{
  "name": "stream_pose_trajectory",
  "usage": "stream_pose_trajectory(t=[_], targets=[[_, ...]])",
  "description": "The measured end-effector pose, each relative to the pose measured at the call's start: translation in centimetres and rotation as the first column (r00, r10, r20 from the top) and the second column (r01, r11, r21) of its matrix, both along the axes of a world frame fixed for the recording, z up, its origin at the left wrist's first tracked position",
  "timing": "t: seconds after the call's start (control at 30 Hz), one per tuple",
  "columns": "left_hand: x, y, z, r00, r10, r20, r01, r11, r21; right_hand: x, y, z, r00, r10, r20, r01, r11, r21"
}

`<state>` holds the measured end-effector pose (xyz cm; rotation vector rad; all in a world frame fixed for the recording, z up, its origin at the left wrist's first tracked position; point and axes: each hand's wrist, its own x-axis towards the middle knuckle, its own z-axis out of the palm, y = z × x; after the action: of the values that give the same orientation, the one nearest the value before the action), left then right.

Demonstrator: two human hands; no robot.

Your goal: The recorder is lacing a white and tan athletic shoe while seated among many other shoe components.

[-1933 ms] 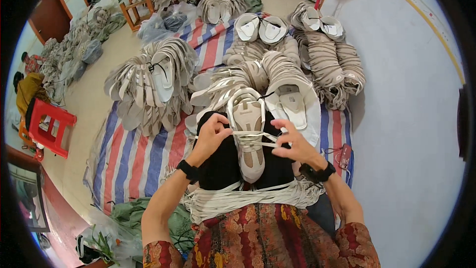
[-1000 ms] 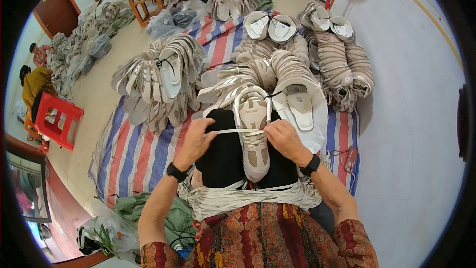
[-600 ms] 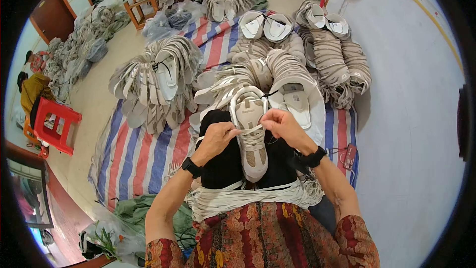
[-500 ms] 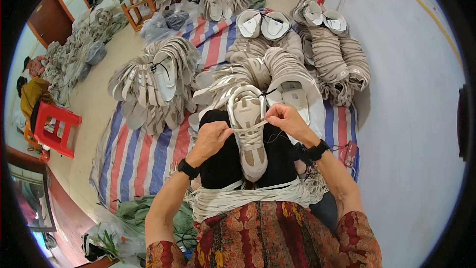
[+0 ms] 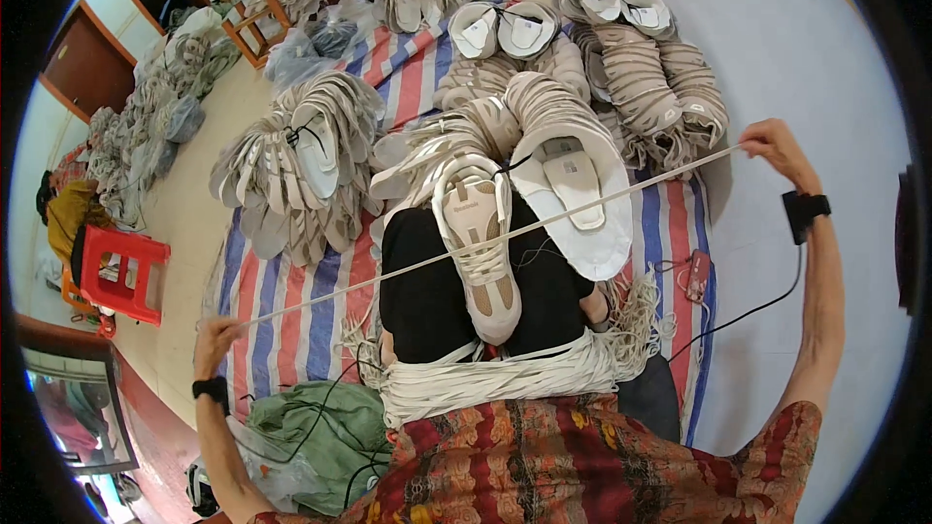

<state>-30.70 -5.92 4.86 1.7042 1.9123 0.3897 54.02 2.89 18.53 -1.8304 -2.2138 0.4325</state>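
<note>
A pale shoelace [image 5: 631, 193] is stretched taut across the view, one end in my left hand [image 5: 215, 342] and the other in my right hand [image 5: 775, 149]. Both hands are closed in a pinch and spread wide apart. The line crosses a beige and brown sneaker upper [image 5: 493, 299] that rests between my knees, toe toward me. Light lacing runs over its front; whether the stretched lace passes through its eyelets I cannot tell. Beside it, a row of nested uppers [image 5: 534, 107] ends in one with a white insole [image 5: 573, 191]. A black cord links the two.
A thick bunch of pale laces [image 5: 505, 378] lies across my lap. Bundled uppers [image 5: 296, 165] sit on a striped sheet [image 5: 291, 330] to the left, more bundles [image 5: 650, 87] at the back right. Green cloth [image 5: 311, 432] lies near left; a red stool [image 5: 121, 272] stands farther off.
My hands have moved from close above the upper far out to both sides, the left one also toward me and the right one farther away. The lace is now drawn out long between them.
</note>
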Motion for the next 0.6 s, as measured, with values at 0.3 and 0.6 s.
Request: stream_pose_trajectory(t=[0.3,0.6], targets=[[-11.3,-8.4,-0.8,0.911,0.238,-0.335,-0.080,0.903,0.423,12.8,-6.0,1.3,0.869,-0.434,0.237,0.205,0.753,0.626],[-9.7,-6.9,-9.8,0.751,0.617,0.236,-0.619,0.533,0.577,-4.2,-12.4,-4.3,0.646,-0.158,-0.747,0.737,0.381,0.558]])
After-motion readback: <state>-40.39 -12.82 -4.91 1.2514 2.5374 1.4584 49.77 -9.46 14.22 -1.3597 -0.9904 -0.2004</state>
